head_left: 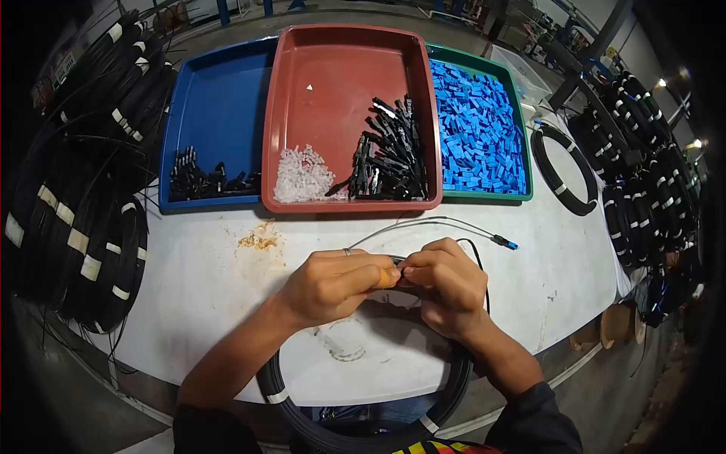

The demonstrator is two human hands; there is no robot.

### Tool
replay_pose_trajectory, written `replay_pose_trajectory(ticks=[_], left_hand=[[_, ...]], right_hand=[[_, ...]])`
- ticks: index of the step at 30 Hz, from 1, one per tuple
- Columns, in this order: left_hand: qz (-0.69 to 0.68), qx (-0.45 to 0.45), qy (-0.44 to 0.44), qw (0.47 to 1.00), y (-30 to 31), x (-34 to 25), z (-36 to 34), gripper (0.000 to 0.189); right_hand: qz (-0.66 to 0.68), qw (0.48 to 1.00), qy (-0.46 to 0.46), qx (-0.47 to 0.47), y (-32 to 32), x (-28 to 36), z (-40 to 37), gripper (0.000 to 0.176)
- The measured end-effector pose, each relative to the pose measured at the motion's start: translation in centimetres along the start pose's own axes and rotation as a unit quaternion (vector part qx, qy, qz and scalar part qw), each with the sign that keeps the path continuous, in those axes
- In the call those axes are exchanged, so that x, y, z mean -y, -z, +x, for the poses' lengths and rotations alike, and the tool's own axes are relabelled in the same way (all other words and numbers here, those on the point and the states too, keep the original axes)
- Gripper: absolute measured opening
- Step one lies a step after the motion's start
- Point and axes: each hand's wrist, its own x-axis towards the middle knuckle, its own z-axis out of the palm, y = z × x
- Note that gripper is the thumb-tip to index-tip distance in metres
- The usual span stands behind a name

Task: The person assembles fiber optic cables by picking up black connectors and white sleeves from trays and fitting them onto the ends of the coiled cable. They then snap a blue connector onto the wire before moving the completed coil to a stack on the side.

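Note:
A coil of black cable (300, 415), bound with white tape bands, leans over the table's near edge in front of me. My left hand (333, 286) is closed at the top of the coil, with orange tape round a fingertip. Pressed close beside it, my right hand (452, 289) has its fingers pinched together. Something small and dark shows between the fingertips, possibly the cable, but the fingers hide most of it. Beyond my hands a thin grey cable loops to the right and ends in a black connector with a blue tip (505, 242).
Behind my hands stand a blue tray (219, 83) with black parts, a red tray (340, 68) with clear pieces and black connectors, and a green tray (527, 151) of blue clips. Cable coils (567, 170) lie right; more coils (91, 250) are stacked left. Yellowish crumbs (259, 237) dot the table.

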Motion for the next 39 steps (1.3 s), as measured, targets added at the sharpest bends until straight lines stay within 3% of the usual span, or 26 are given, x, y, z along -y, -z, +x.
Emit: replay_pose_trajectory(ticks=[2, 5, 12, 15, 17, 18, 22, 24, 27, 28, 30, 33, 37, 39], left_hand=[[0.040, 0.013, -0.032, 0.999, 0.0, 0.1, -0.1, 0.022], [0.024, 0.009, -0.019, 1.000, 0.8, 0.0, 0.4, 0.021], [0.000, -0.013, 0.015, 1.000, 0.5, -0.1, 0.3, 0.021], [0.037, 0.011, -0.019, 0.999, 0.3, -0.1, 0.1, 0.018], [0.082, 0.057, -0.047, 0.994, 0.4, 0.0, 0.1, 0.017], [0.080, 0.058, -0.047, 0.994, 0.2, 0.1, 0.2, 0.017], [0.032, -0.006, -0.006, 0.999, 0.2, -0.1, 0.4, 0.018], [0.019, -0.012, 0.019, 1.000, 0.2, -0.2, 0.5, 0.018], [0.019, -0.018, 0.014, 1.000, 0.0, 0.0, 0.3, 0.018], [0.051, -0.001, -0.016, 0.999, 0.0, 0.0, 0.3, 0.018], [0.081, 0.017, -0.047, 0.995, 0.0, 0.0, 0.3, 0.017], [0.124, 0.047, -0.067, 0.989, 0.2, 0.0, 0.2, 0.017], [0.094, 0.001, -0.028, 0.995, 0.1, 0.2, 0.2, 0.019], [0.077, -0.011, -0.011, 0.997, 0.0, 0.2, 0.2, 0.021]], right_hand=[[0.138, 0.981, -0.136, 0.026, -0.1, 0.1, -0.2, 0.025], [0.119, 0.982, -0.143, 0.011, -0.9, 0.0, 0.1, 0.025], [0.009, 1.000, -0.009, -0.025, -0.7, -0.4, 0.3, 0.025], [0.064, 0.997, -0.043, 0.013, -0.5, -0.5, -0.3, 0.024], [0.186, 0.964, -0.183, 0.056, -0.5, -0.6, -0.6, 0.024], [0.191, 0.958, -0.204, 0.058, -0.5, -0.5, -0.7, 0.024], [0.134, 0.978, -0.159, 0.029, -0.5, -0.3, 0.1, 0.026], [0.062, 0.997, -0.049, -0.006, -0.5, -0.6, 0.4, 0.026], [0.026, 0.999, -0.001, 0.022, 0.1, -0.8, 0.3, 0.027], [0.026, 0.999, -0.001, 0.022, 0.1, -0.8, 0.0, 0.027], [0.150, 0.976, -0.142, 0.064, -0.2, -0.8, -0.7, 0.026], [0.179, 0.956, -0.216, 0.085, -0.5, -0.9, -0.9, 0.031], [0.139, 0.980, -0.140, 0.019, -0.8, -0.6, -0.2, 0.033], [0.039, 0.997, -0.062, 0.005, -0.6, -0.5, -0.1, 0.031]])
